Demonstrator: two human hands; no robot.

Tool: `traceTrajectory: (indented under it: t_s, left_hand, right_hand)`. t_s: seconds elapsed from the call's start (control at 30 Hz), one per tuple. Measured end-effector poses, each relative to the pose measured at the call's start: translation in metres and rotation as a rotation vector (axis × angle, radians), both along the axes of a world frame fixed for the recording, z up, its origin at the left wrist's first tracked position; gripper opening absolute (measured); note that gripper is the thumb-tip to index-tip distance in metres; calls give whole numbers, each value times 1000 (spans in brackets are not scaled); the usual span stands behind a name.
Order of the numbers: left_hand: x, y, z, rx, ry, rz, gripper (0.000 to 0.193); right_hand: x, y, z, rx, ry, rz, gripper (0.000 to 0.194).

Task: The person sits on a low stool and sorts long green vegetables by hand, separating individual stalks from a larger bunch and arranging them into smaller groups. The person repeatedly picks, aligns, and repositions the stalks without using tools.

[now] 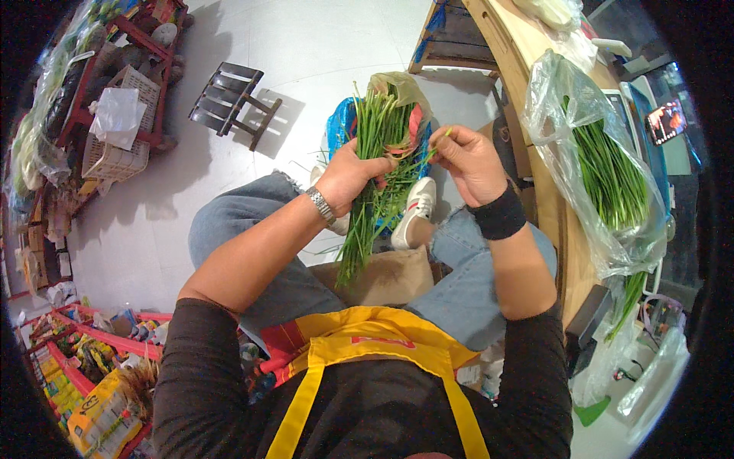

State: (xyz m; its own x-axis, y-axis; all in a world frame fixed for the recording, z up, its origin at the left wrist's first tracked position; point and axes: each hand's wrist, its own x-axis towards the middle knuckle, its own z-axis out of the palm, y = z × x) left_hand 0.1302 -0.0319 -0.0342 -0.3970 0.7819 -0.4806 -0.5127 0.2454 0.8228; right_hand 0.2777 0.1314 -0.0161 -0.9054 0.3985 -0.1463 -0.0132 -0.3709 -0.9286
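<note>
My left hand is closed around a bunch of long green chives, which hangs down between my knees. To its right, my right hand pinches a thin green blade between thumb and fingertips. Just beyond and below the hands stands a blue plastic bag with a cloudy plastic bag at its top, more green stalks and a piece of red material inside. Loose green leaves lie lower down in the blue bag, partly hidden by the bunch.
A small dark slatted stool stands ahead on the left. On the wooden table at right, a clear bag holds more green stalks. Red shelving with a cream plastic crate is at far left; packaged goods sit lower left.
</note>
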Motion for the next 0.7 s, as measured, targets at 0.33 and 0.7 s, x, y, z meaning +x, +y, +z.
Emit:
traceTrajectory:
  t_s: [0.33, 0.7]
  left_hand:
    - [-9, 0, 0, -8, 133, 72, 18]
    - [-13, -8, 1, 120, -422, -225, 21]
  right_hand:
    - [6, 31, 8, -129, 102, -162, 23]
    - [-3, 5, 6, -260, -31, -94, 22]
